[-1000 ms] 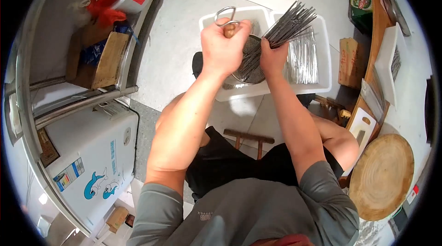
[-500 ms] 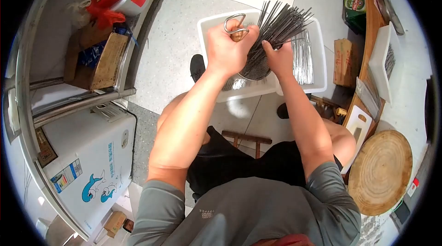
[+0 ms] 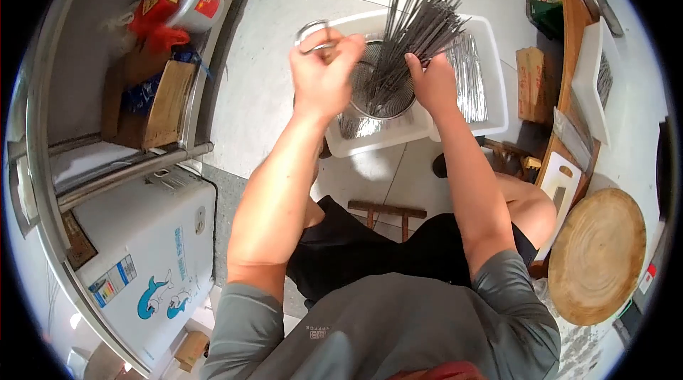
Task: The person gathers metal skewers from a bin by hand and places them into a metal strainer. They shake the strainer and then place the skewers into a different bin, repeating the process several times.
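Note:
My left hand (image 3: pixel 320 77) is closed round the handle of a round wire-mesh strainer (image 3: pixel 364 70); the metal loop (image 3: pixel 313 35) at the handle's end sticks out above the fist. The mesh bowl is over a white plastic tub (image 3: pixel 370 145). A thick bundle of dark thin sticks, like skewers (image 3: pixel 427 28), leans in the strainer with its upper ends fanned out. My right hand (image 3: pixel 435 85) grips the bundle from the right side, thumb on top. Bright metal skewers (image 3: pixel 471 85) lie in the tub's right part, and more shiny ones (image 3: pixel 366 126) show below the strainer.
On the left stand a shelf with a cardboard box (image 3: pixel 167 106) and a white bucket (image 3: pixel 199 3), above a white freezer (image 3: pixel 153 252). To the right are a round wooden board (image 3: pixel 597 259), a carton (image 3: pixel 533 85) and a white tray (image 3: pixel 594 81). A wooden stool (image 3: pixel 388 209) is below.
My left hand has shifted left and the strainer's mesh shows more. The stick bundle and my right hand have moved slightly left and up. The whole view has shifted a little.

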Tool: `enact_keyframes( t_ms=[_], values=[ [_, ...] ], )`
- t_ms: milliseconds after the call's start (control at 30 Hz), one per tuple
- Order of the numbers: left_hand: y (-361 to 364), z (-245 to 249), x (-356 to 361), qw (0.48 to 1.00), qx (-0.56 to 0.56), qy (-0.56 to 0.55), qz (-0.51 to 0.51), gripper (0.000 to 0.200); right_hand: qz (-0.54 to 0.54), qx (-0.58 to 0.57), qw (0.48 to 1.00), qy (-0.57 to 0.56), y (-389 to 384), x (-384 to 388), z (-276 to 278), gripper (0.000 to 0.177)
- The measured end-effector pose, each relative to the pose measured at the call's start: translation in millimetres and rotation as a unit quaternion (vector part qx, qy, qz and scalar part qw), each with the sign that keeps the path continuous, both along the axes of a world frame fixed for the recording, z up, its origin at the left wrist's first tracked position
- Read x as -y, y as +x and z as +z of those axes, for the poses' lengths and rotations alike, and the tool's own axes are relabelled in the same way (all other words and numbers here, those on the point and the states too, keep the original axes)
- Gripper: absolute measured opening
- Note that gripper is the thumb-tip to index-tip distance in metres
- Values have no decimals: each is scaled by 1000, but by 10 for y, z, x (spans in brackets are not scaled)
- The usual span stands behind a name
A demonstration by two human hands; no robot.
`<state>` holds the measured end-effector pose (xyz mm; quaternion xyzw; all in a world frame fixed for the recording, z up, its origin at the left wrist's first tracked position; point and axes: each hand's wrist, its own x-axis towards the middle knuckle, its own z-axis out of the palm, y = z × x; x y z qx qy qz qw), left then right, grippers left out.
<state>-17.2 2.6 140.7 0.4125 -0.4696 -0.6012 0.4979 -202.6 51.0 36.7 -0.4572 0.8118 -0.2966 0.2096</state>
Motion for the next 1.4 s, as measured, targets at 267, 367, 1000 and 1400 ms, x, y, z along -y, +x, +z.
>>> enact_keyframes(
  t_ms=[267, 367, 1000, 1400],
  values=[
    [67, -105, 9, 998, 3, -52, -37, 27, 20, 67, 997, 14, -116, -182, 136, 36],
    [-20, -113, 1, 997, -15, -52, -52, 24, -5, 169, 981, -95, -119, -135, -50, 42],
    [-375, -37, -354, 982, 126, -112, -81, 22, -333, 66, 914, -222, 363, 575, 23, 91],
    [-72, 202, -58, 998, 29, -38, 30, 27, -161, 229, 915, -292, 323, 298, 317, 25]
  ],
)
